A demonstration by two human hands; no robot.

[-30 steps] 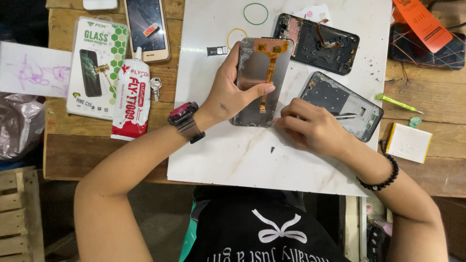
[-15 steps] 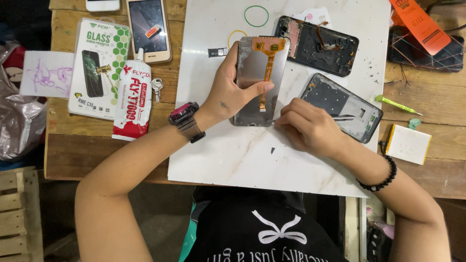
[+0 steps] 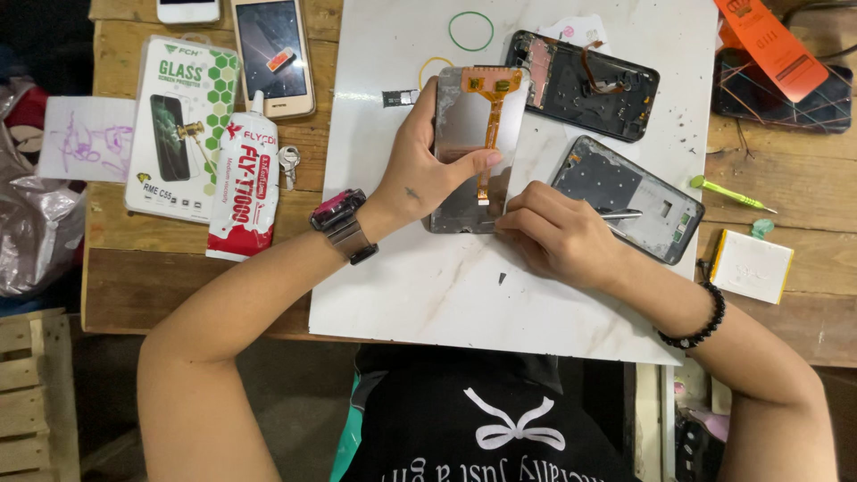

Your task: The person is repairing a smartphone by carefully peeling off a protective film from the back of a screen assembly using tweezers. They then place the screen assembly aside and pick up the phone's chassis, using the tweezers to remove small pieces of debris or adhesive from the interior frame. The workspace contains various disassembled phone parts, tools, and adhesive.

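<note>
**Two hands and a thin phone screen panel**

White board (image 3: 428, 286) on a wooden table (image 3: 759, 187) fills the view, and both hands work in the middle of it.

The left hand (image 3: 420, 174) holds the phone screen panel (image 3: 469, 134) by its left edge. The fingers wrap behind it and the thumb presses across the front, low down. The panel sits tilted up off the board, back side showing, grey and shiny. An orange flat cable (image 3: 489, 107) runs down its middle. The right hand (image 3: 558, 236) is curled narrow, just right of the panel's bottom corner, touching it. It pinches a thin metal tool (image 3: 620, 214) that pokes out to the right. I cannot tell what the tool tip does.

The panel looks light, thin and stiff, but easy to crack. The cable looks soft and easy to tear. Holding it by the long edges seems safest, away from the cable.

Just right of the right hand lies a phone frame (image 3: 629, 196), open and dark. Past the fingers of the left hand, farther up, lies another open phone body (image 3: 585, 85). A green rubber band (image 3: 470, 30) lies above that. Left of the left wrist, off the board, are a white and red glue tube (image 3: 243, 178), a screen protector pack (image 3: 178, 125) and a whole phone (image 3: 272, 55). Far right sit a green stick tool (image 3: 732, 194) and a small white box (image 3: 752, 266).
</note>
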